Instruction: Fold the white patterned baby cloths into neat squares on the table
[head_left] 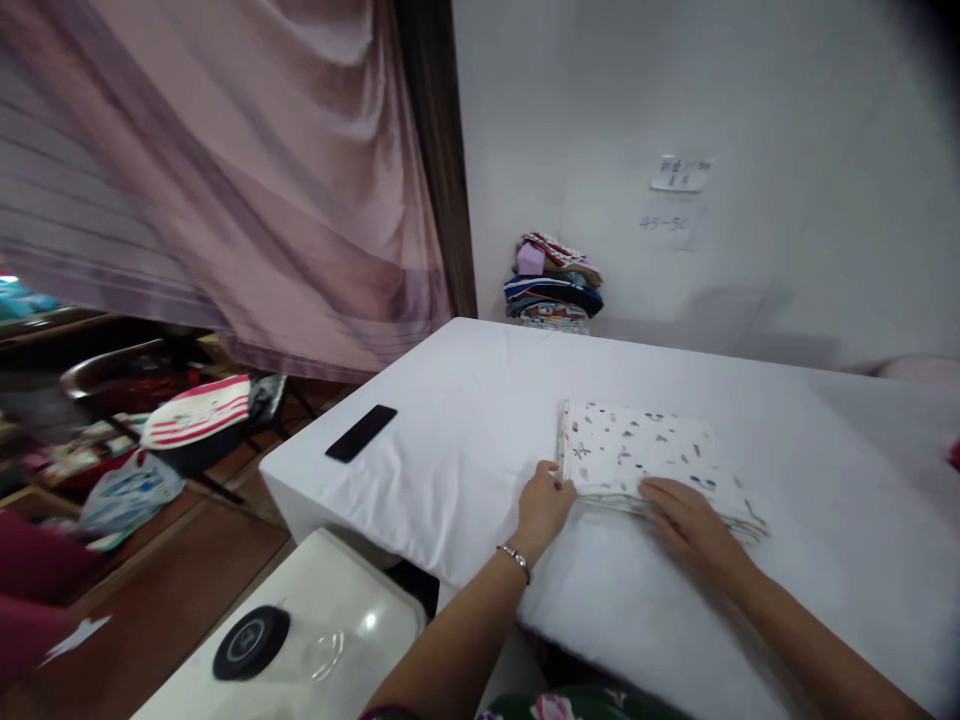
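Note:
A folded white cloth (637, 445) printed with small dark motifs lies on the white-covered table (465, 400). Its layers show along the left and near edges. At the cloth's near left corner, my left hand (546, 502) has its fingers closed on the edge; a bracelet (516, 562) circles that wrist. My right hand (694, 520) grips the near edge farther right, with fingers over the top and the thumb lower down at the front. Both hands touch the cloth, which stays flat on the table.
A black phone-like slab (361, 433) lies near the table's left edge. Folded clothes (553, 280) are stacked beyond the far edge. A white cabinet top (360, 590) with a round black object (251, 642) stands at lower left. A pink curtain (315, 180) hangs left, beside a chair (202, 420).

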